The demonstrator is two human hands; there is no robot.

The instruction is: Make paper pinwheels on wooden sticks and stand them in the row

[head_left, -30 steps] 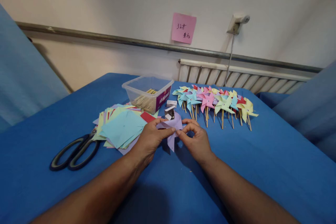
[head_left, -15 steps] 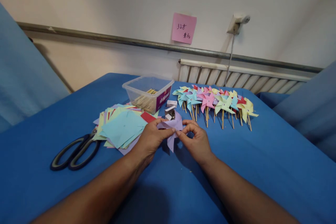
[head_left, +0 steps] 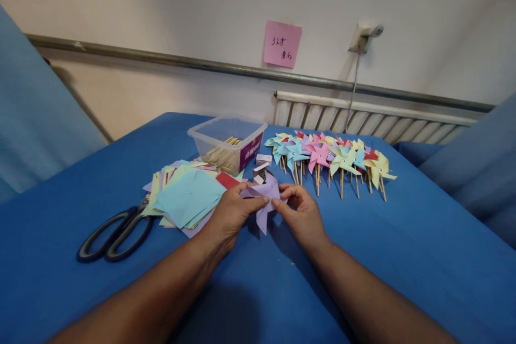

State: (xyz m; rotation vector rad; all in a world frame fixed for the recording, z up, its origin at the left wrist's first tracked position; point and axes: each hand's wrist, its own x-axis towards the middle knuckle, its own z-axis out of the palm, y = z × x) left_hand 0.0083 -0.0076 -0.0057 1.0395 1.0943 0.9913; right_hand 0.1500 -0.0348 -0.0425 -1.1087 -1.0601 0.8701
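Between my two hands is a purple paper pinwheel (head_left: 263, 220), its blades folded in toward the middle and one blade hanging down. My left hand (head_left: 236, 207) pinches it from the left, the thumb pressed near its centre. On the other side my right hand (head_left: 300, 207) grips the right blade with thumb and fingers. Just behind the pinwheel stands a small open box (head_left: 260, 169) holding dark metallic bits, too small to name. Left of my hands lies a pile of coloured paper squares (head_left: 191, 196), a light blue one on top.
Black-handled scissors (head_left: 116, 234) lie at the left by the paper pile. A clear plastic tub (head_left: 209, 131) holds wooden sticks (head_left: 223, 157). A small white box (head_left: 263, 159) sits beside it. Several finished pinwheels on sticks (head_left: 318, 156) lie at the back right of the blue-covered table (head_left: 387, 258).
My right hand has shifted slightly, its thumb moving a little right from the pinwheel's centre and its fingers curling closer. The left hand stays in place.
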